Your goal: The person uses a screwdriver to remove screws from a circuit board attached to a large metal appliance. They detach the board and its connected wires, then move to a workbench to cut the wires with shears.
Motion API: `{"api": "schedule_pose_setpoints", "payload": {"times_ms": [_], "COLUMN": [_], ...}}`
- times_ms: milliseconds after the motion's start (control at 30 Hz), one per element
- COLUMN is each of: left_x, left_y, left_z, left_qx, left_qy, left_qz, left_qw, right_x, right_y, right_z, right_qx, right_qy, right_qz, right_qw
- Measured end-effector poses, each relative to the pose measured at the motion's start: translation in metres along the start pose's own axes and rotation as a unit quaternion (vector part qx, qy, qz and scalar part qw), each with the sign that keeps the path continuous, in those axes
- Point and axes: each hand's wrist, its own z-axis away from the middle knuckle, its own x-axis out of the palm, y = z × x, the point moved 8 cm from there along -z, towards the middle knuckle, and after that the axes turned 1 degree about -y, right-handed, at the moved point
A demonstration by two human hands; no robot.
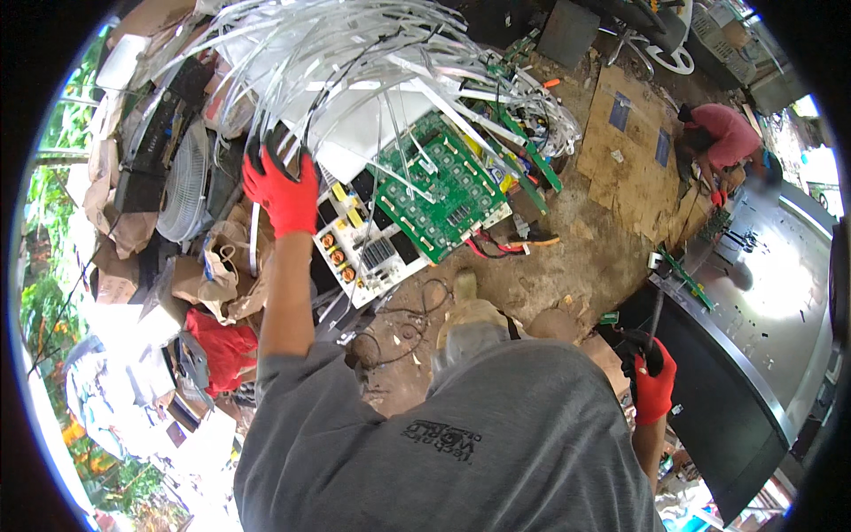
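My left hand, in a red glove with dark fingertips, reaches into the near left side of a big tangle of clear and white plastic strips. Its fingers are stretched and apart among the strips, and I make out no firm grip. Just right of it are a white power board with copper coils and a large green circuit board. My right hand, gloved the same way, is closed around a thin dark-shafted tool, whose exact kind is unclear. It is beside a large dark panel.
A co-worker in a red shirt bends over a big reflective panel at the right. Flattened cardboard lies on the dirt floor. A fan grille, paper bags and scrap are piled at the left. Loose cables lie near my feet.
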Motion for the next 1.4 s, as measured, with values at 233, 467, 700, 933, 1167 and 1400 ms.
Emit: {"api": "schedule_pose_setpoints", "payload": {"times_ms": [233, 467, 700, 933, 1167, 1400], "left_x": [-0.069, -0.078, -0.031, -0.03, -0.023, -0.025], "left_y": [0.214, 0.269, 0.227, 0.236, 0.236, 0.237], "left_z": [0.183, 0.198, 0.257, 0.278, 0.282, 0.286], "left_qx": [-0.029, -0.144, -0.387, -0.494, -0.501, -0.528], "left_qy": [-0.429, -0.429, -0.415, -0.368, -0.339, -0.36], "left_qz": [0.474, 0.587, 0.689, 0.756, 0.786, 0.739], "left_qw": [0.768, 0.671, 0.451, 0.223, 0.129, 0.212], "right_x": [0.081, 0.142, 0.168, 0.173, 0.177, 0.176], "right_y": [-0.072, -0.084, -0.039, -0.01, -0.008, -0.005], "right_z": [-0.038, -0.065, -0.073, -0.073, -0.074, -0.074], "right_qx": [-0.238, -0.227, -0.077, 0.066, 0.071, 0.086], "right_qy": [-0.037, -0.173, -0.289, -0.325, -0.328, -0.344], "right_qz": [0.347, 0.361, 0.108, -0.043, -0.078, -0.051], "right_qw": [0.906, 0.888, 0.948, 0.942, 0.939, 0.934]}}
